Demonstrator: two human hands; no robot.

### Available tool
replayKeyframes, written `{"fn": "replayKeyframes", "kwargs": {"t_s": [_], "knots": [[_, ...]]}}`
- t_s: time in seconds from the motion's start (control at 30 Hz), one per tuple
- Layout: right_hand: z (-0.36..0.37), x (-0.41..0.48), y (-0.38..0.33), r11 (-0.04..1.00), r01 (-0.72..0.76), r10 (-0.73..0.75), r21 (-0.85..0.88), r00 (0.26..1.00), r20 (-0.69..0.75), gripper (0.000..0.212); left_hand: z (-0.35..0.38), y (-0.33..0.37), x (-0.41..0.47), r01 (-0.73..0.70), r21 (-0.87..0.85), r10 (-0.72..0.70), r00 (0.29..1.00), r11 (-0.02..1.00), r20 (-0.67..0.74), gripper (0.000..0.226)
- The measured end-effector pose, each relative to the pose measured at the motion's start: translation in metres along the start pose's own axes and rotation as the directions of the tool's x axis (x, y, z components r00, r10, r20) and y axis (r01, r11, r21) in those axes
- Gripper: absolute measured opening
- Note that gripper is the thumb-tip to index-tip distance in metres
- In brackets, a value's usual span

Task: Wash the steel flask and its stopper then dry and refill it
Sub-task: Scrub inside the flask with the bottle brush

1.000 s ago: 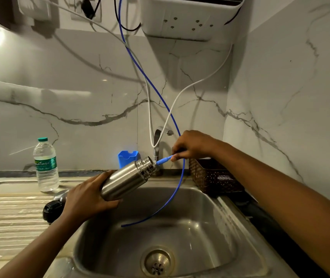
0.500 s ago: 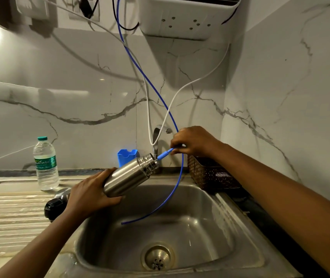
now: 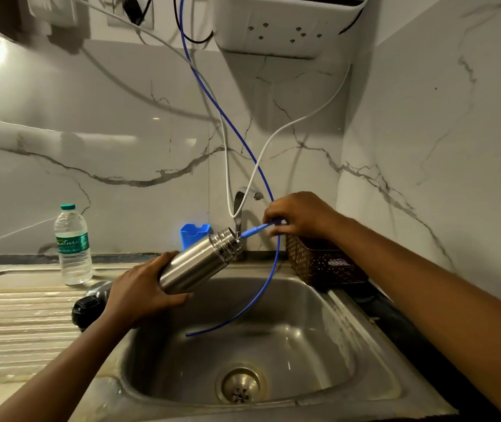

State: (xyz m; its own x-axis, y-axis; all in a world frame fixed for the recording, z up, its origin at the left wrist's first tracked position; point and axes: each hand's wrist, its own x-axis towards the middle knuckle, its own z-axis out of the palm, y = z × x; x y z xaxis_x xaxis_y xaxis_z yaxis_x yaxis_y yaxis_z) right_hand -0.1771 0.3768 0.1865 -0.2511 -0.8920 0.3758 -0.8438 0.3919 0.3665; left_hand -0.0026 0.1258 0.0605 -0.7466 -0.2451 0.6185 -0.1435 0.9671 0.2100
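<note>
Both my hands are over the steel sink (image 3: 365, 345). My left hand (image 3: 139, 293) grips the base of the steel flask (image 3: 194, 266) with fingers curled round it and holds it tilted above the sink, open mouth pointing up and back. Just left of the sink lies a black cap (image 3: 86, 309), partly hidden by this hand. My right hand (image 3: 298, 214) pinches the blue tube (image 3: 255, 229), with its tip at the flask mouth. Behind the sink's right corner stands a brown basket (image 3: 319, 263), and a plastic water bottle (image 3: 72, 245) stands well to the sink's left.
</note>
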Motion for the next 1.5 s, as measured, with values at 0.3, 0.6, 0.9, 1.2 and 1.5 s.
{"fn": "replayKeyframes", "kwargs": {"t_s": [0.3, 0.6, 0.9, 1.2, 1.5], "knots": [[-0.03, 0.006, -0.003, 0.812, -0.335, -0.008, 0.478, 0.812, 0.583, 0.034, 0.001, -0.005, 0.0, -0.103, 0.087, 0.107, 0.993, 0.991, -0.042, 0.091], [-0.016, 0.001, -0.011, 0.996, 0.072, -0.075, -0.048, 0.996, -0.052, 0.023, 0.001, 0.002, -0.001, 0.008, -0.032, -0.007, 1.0, 0.999, 0.023, 0.109], [-0.025, 0.004, -0.003, 0.752, -0.405, 0.045, 0.52, 0.819, 0.572, 0.047, -0.001, 0.001, -0.002, -0.094, 0.031, 0.096, 0.995, 0.995, -0.042, 0.093], [0.019, 0.012, -0.027, 0.987, -0.008, -0.023, -0.162, 0.981, -0.192, 0.028, -0.006, 0.005, 0.0, 0.025, -0.038, -0.025, 1.0, 0.999, -0.003, 0.099], [0.061, 0.032, -0.016, 0.97, -0.034, -0.122, -0.242, 0.791, -0.6, 0.036, -0.006, 0.01, 0.005, 0.1, -0.19, -0.082, 0.992, 0.977, 0.101, 0.092]]}}
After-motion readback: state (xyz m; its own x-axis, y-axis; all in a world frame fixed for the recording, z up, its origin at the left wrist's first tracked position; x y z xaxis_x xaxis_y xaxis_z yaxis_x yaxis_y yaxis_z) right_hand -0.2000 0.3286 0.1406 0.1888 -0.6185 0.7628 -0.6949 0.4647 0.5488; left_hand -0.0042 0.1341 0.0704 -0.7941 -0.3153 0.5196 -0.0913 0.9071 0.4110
